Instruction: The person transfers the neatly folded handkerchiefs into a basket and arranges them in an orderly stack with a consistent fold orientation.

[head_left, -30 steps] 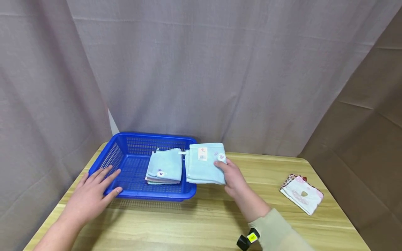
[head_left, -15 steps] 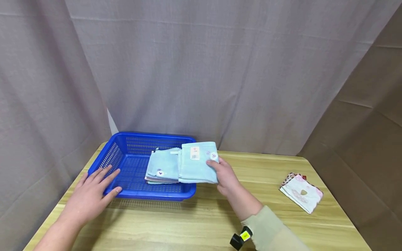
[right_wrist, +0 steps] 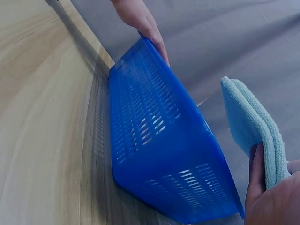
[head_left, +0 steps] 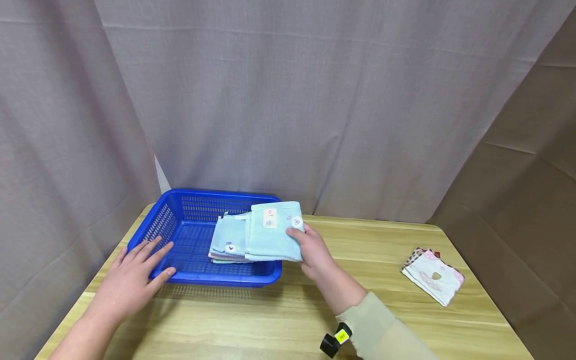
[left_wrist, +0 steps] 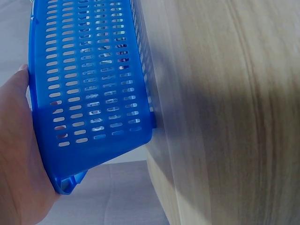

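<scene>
My right hand [head_left: 312,250] pinches a folded light-blue towel [head_left: 270,237] at its right edge, thumb on top. In the right wrist view the towel [right_wrist: 253,124] is held above the rim of the blue basket [right_wrist: 154,126]. A label and a round sticker show on its upper face. Under its left part lies a stack of folded towels [head_left: 228,237] inside the basket [head_left: 216,278], partly hidden. My left hand [head_left: 128,280] rests with spread fingers on the basket's front left corner; in the left wrist view that hand [left_wrist: 21,154] lies along the rim.
On the right of the wooden table [head_left: 252,320] lies a white and pink folded cloth [head_left: 434,277] with a brown checked one partly under it. A grey curtain [head_left: 288,100] hangs behind the table, and a brown cloth wall [head_left: 517,210] stands at the right.
My right hand has moved left with the light-blue towel, which now overlaps the basket and the stack in it more. The left hand has stayed at the basket's corner.
</scene>
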Demonstrator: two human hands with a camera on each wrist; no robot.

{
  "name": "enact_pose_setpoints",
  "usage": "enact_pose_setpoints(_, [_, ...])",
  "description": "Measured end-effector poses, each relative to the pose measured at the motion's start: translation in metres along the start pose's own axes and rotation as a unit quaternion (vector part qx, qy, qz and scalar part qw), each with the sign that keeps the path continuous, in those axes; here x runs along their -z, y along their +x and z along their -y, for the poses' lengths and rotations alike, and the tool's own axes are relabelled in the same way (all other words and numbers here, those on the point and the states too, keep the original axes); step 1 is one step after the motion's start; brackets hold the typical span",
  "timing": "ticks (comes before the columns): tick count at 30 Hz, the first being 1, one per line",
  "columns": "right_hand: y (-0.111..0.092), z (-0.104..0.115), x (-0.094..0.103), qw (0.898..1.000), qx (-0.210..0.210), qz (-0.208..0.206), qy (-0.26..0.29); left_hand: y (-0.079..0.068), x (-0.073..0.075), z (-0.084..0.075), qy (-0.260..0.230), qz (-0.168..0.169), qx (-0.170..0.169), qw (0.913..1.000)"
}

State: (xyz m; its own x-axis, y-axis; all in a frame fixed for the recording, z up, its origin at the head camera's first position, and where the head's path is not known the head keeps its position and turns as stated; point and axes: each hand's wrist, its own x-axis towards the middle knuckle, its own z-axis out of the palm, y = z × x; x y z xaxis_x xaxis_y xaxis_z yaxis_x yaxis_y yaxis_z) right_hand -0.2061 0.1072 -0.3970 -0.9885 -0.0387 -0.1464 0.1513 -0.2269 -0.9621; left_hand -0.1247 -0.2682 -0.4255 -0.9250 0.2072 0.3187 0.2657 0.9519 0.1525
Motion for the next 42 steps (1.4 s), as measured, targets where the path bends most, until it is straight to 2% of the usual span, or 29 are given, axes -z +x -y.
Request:
enact_pose_setpoints(4, [0.000, 0.000, -0.003, 1.000, 0.001, -0.001, 0.001, 0.000, 0.000, 0.000, -0.002, 0.003, 0.000, 1.0000])
enact_pose_setpoints(12, [0.000, 0.003, -0.014, 1.000, -0.004, 0.004, 0.002, -0.001, 0.001, 0.000, 0.000, -0.013, -0.005, 0.9999])
enact_pose_setpoints(20, [0.001, 0.006, -0.028, 1.000, 0.002, 0.018, 0.012, -0.001, 0.002, 0.000, -0.001, -0.007, -0.005, 1.0000])
enact_pose_setpoints(31, [0.003, 0.006, -0.041, 0.999, -0.014, 0.022, 0.039, 0.000, 0.001, -0.001, 0.001, -0.007, -0.004, 1.0000])
enact_pose_setpoints(42, [0.005, 0.007, -0.050, 0.999, -0.028, 0.032, 0.024, 0.000, 0.002, -0.002, -0.001, -0.011, -0.005, 0.9999])
